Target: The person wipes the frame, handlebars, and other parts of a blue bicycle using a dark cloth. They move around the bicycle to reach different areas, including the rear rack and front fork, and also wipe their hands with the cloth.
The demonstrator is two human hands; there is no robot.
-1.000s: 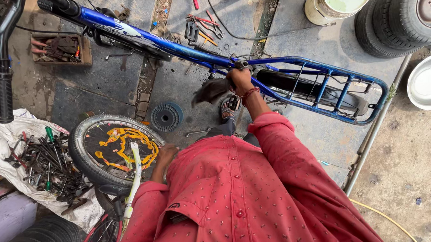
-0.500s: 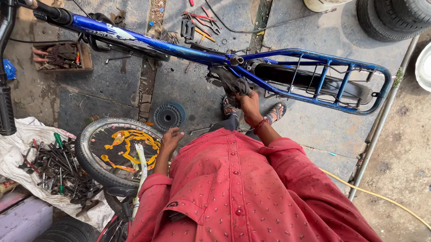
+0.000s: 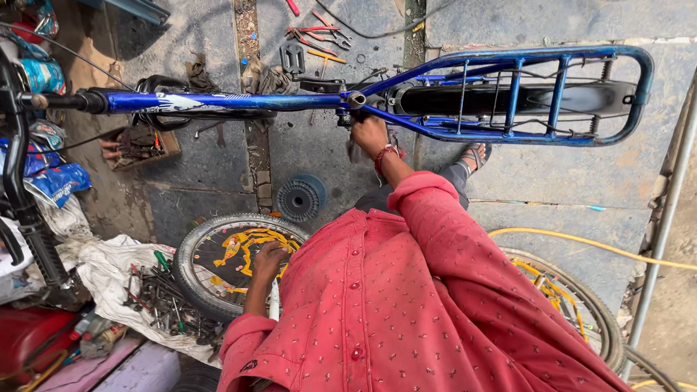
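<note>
A blue bicycle frame (image 3: 236, 102) with a rear carrier rack (image 3: 537, 90) lies across the view above the paved ground. My right hand (image 3: 370, 133), with a red thread band at the wrist, presses a dark rag against the frame where the tubes meet under the seat post hole. Lower left, my left hand (image 3: 269, 259) rests curled on the tyre of a loose wheel (image 3: 207, 253) with yellow spoke decorations, beside a thin white rod. Whether it grips the rod I cannot tell. My red shirt fills the bottom of the view.
Pliers and other tools (image 3: 315, 40) lie beyond the frame. A dark sprocket disc (image 3: 302, 198) sits on the ground. A heap of small tools lies on a white cloth (image 3: 156, 297). A second wheel (image 3: 576, 312), a yellow hose (image 3: 594, 247) and a metal pole (image 3: 673, 192) are at the right.
My right hand has stayed at the frame's junction while the view shifted. My left hand has come to rest on the loose wheel's tyre. A second wheel has come into view at the right.
</note>
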